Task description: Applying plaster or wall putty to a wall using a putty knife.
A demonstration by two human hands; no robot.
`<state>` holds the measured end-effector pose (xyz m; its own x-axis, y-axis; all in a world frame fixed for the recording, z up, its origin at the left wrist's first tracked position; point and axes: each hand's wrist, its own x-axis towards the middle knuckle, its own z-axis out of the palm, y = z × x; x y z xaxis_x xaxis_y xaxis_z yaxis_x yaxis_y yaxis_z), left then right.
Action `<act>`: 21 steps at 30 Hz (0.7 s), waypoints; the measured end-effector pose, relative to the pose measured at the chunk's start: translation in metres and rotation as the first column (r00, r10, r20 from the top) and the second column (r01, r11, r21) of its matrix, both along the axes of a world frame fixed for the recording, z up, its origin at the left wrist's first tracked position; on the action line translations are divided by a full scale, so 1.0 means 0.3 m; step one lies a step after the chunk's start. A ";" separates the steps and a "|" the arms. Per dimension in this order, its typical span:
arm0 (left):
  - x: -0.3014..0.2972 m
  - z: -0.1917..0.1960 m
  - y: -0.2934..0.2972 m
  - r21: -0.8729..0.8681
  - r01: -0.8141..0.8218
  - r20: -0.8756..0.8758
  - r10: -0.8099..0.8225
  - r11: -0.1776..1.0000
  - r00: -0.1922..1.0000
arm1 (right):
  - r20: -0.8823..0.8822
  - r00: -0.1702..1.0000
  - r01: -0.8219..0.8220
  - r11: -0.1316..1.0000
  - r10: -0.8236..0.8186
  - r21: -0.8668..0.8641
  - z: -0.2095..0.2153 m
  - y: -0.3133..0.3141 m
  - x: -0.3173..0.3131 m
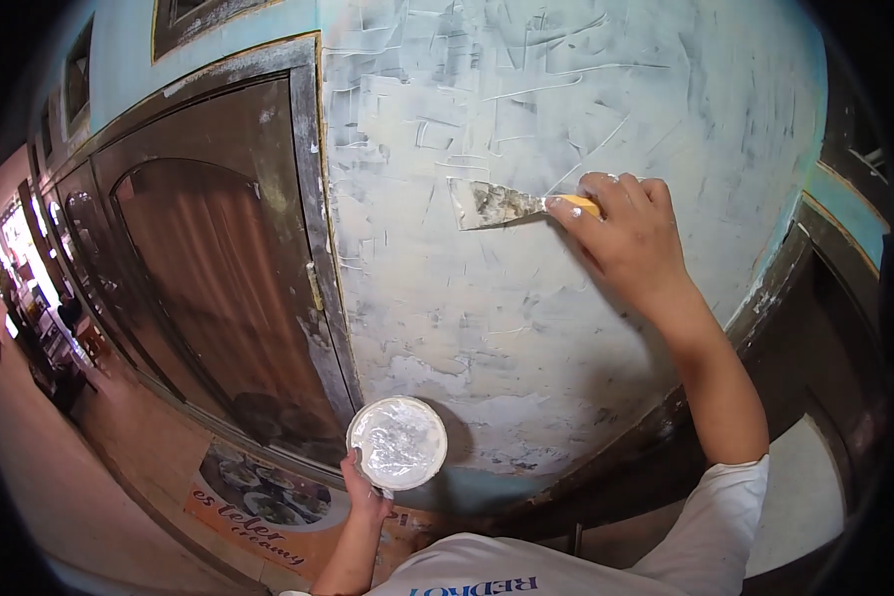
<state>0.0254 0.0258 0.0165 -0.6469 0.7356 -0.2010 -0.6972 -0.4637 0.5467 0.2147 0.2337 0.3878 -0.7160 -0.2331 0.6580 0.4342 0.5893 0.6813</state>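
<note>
The right hand (626,233) is reaching up and forward, its forearm rising from the lower right edge with a white sleeve at the elbow. Its fingers are gripping the yellow handle of a putty knife (497,204), index finger lying along the handle toward the blade. The blade is pointing left and pressing flat against the wall (566,89), about mid-height on the plastered panel.

The left hand (365,487) is coming up from the bottom edge, arm bent, and is holding a round tub (397,442) by its lower rim, low and close to the wall's base. The thumb is hooking over the rim; the other fingers are hiding behind the tub.

Most of the knife's handle is disappearing inside the right fist, so only a small yellow stretch is showing. The tub's sides are not showing, only its open top. The scene at far left is bending away, small and blurred.

The wall is wearing a rough coat of pale grey-white putty, scored with straight trowel marks and ridges, patchier near the bottom. The blade is a flat metal trapezoid smeared with putty. The tub is holding glossy white putty. To the left, a dark brown wooden door (219,278) with an arched panel is standing in a paint-flecked frame.
</note>
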 end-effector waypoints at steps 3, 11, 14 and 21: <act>0.002 0.009 -0.005 -0.013 0.012 0.030 -0.012 1.000 0.999 | 0.002 1.000 0.016 1.000 -0.016 0.009 0.009 0.020 0.042; 0.013 0.001 -0.012 0.004 0.058 0.004 -0.058 0.998 0.998 | -0.019 0.999 -0.027 1.000 0.027 -0.010 0.037 -0.027 0.049; 0.016 0.004 -0.006 0.003 0.076 0.022 -0.076 0.997 0.997 | 0.005 1.000 -0.013 0.999 0.012 0.038 0.022 -0.014 0.016; 0.011 0.007 -0.024 0.003 0.058 0.013 -0.058 0.998 0.998 | -0.039 0.998 0.048 0.999 -0.047 0.008 0.056 -0.007 0.063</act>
